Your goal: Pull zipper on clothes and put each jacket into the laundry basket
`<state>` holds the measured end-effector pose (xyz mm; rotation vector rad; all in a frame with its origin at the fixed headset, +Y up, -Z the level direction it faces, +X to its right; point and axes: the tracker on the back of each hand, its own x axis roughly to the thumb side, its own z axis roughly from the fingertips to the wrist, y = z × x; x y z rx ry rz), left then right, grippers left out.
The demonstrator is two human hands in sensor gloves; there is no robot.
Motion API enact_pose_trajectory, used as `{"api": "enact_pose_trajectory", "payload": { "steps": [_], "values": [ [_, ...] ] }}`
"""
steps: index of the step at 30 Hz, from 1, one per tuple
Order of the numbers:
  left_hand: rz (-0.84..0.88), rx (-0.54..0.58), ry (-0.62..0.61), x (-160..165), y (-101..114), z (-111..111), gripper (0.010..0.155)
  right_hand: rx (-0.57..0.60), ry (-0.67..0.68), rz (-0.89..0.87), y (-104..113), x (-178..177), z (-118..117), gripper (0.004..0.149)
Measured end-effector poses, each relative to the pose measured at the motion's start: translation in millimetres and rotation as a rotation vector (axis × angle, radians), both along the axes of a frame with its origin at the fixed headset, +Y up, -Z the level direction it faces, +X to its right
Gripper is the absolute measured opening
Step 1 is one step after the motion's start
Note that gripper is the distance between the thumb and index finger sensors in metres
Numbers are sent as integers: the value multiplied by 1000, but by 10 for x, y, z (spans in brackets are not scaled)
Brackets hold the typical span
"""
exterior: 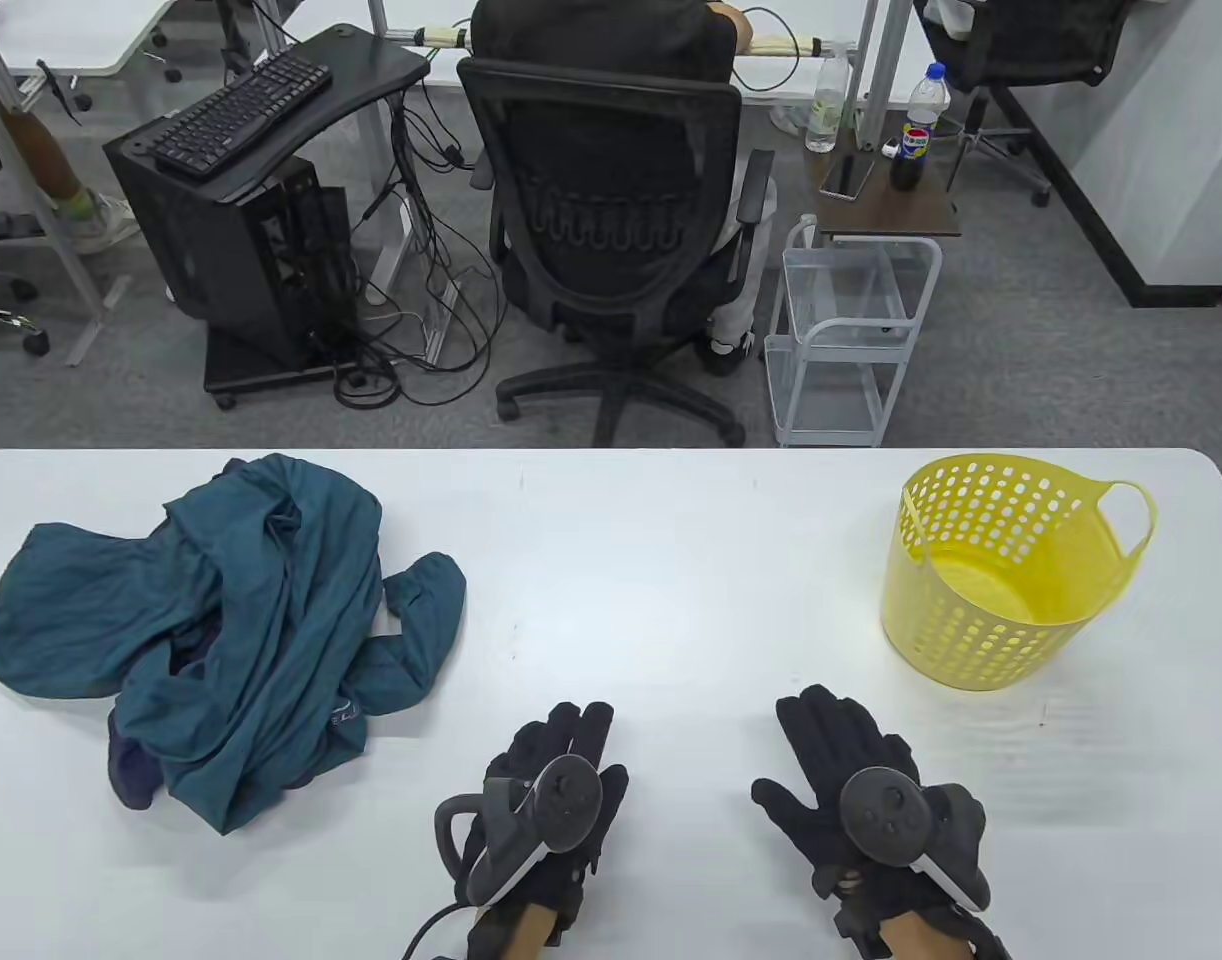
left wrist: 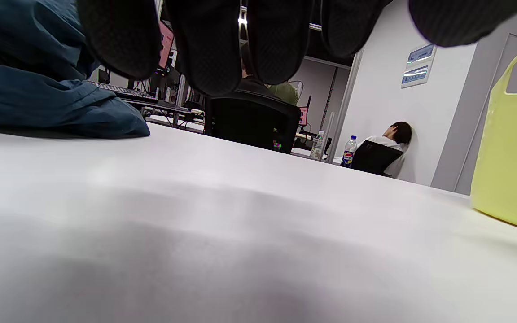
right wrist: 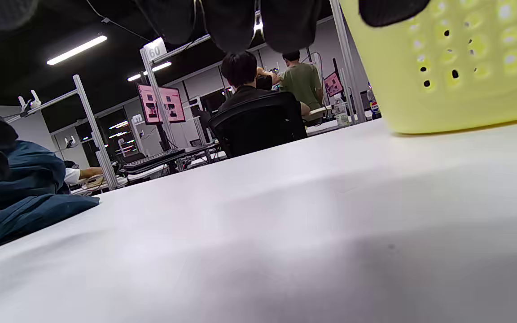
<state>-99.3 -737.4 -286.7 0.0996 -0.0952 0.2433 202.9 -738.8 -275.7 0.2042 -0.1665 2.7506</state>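
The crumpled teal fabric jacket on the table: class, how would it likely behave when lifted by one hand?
The crumpled teal fabric jacket would probably flop and drape, since it lies in soft folds. It looks thin, so likely light. Its loose sleeve may dangle and drag.

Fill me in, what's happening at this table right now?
Nothing is being handled yet. The left hand and right hand lie flat on the white table, fingers straight, holding nothing. A crumpled teal jacket lies at the table's left, untouched. The yellow laundry basket stands upright at the right, with nothing visible inside. The zipping task looks not yet started.
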Motion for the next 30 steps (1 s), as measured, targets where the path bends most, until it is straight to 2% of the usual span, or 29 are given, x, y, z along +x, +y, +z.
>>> {"api": "enact_pose_trajectory", "payload": {
  "steps": [7,23,30],
  "values": [
    [16,-9,-4,-2,-14,-3,66,-41,-1,-1,-68,6,-16,79],
    [-16,-55,-26,71,-101,-6,66,-10,-8,-24,-49,37,21,79],
    [-48,-91,-35,122,-119,-39,66,-32,-7,-21,-65,40,14,78]
  ]
}}
